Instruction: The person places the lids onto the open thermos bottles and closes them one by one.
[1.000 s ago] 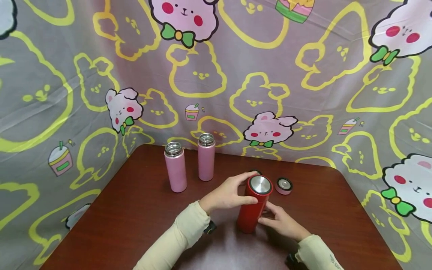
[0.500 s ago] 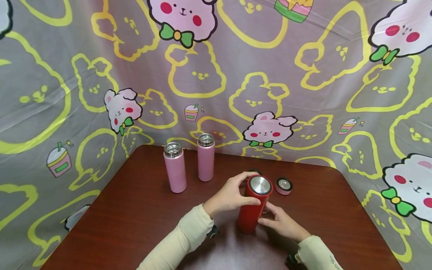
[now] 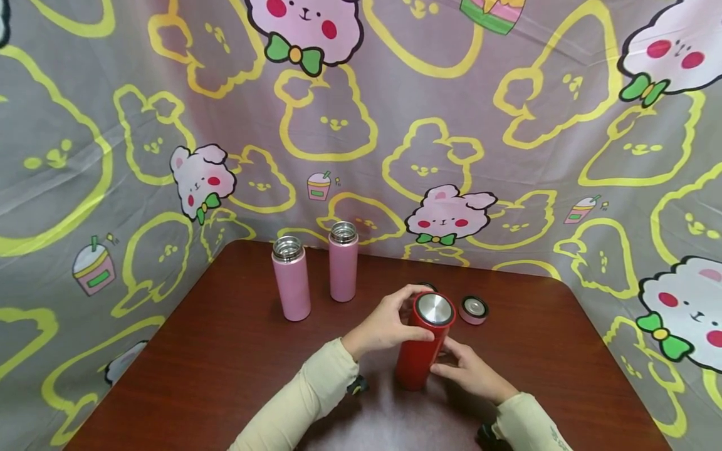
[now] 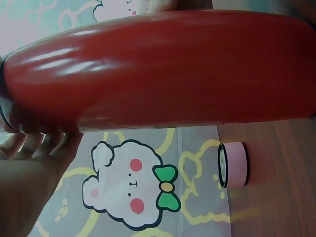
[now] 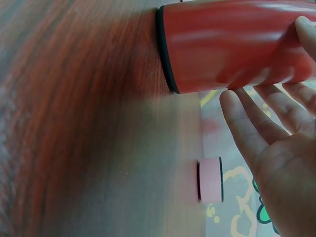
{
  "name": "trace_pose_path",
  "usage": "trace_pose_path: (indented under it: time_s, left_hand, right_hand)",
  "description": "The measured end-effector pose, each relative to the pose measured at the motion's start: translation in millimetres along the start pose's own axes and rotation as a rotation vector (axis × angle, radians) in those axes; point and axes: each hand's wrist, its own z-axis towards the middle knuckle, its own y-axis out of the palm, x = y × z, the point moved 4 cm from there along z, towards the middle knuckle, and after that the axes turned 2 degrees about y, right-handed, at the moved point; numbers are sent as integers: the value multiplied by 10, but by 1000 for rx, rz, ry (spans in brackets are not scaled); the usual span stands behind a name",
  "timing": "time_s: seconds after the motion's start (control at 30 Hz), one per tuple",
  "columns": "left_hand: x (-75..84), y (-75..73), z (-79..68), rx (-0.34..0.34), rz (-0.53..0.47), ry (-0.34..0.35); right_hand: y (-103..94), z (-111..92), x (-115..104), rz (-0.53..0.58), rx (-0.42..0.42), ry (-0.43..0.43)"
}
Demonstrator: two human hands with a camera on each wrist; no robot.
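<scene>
A red thermos [image 3: 416, 360] stands upright on the table, capped by a lid with a silver disc top [image 3: 435, 308]. My left hand [image 3: 380, 327] grips it at the top, thumb across the near side and fingers round the far side. Lower down, my right hand [image 3: 472, 374] holds the body from the right. In the right wrist view the thumb lies on the thermos [image 5: 237, 47] and the fingers of the right hand [image 5: 289, 153] pass along its other side. Its black base ring [image 5: 167, 52] is right at the tabletop. The left wrist view shows the shiny red body [image 4: 163, 74] close up.
Two pink bottles [image 3: 291, 288] [image 3: 344, 269] without lids stand upright at the back left. A pink lid [image 3: 474, 311] lies right of the thermos; another dark-rimmed lid [image 3: 427, 286] is mostly hidden behind my left hand. A patterned cloth [image 3: 338, 125] hangs round the brown table [image 3: 225, 351].
Both hands keep hold of the red thermos in nearly the same place. My left wrist and forearm have shifted slightly to the right.
</scene>
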Motion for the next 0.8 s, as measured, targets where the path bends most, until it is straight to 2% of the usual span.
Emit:
trace_pose_path:
  time_s: [0.17,0.33,0.57,0.8]
  left_hand:
    - [8,-37,28,-40,44,-16]
    - [-7,-83,73,-122,71,-19]
    - [-54,-125,139,-267,5,-10]
    - [-102,-156,179,-370,-41,-16]
  right_hand:
    - [-4,7,6,2,-5,5]
    - [-3,6,8,-14,-6,-1]
    - [-16,2,17,-3,-14,6]
    - [-19,11,30,-10,-24,-27]
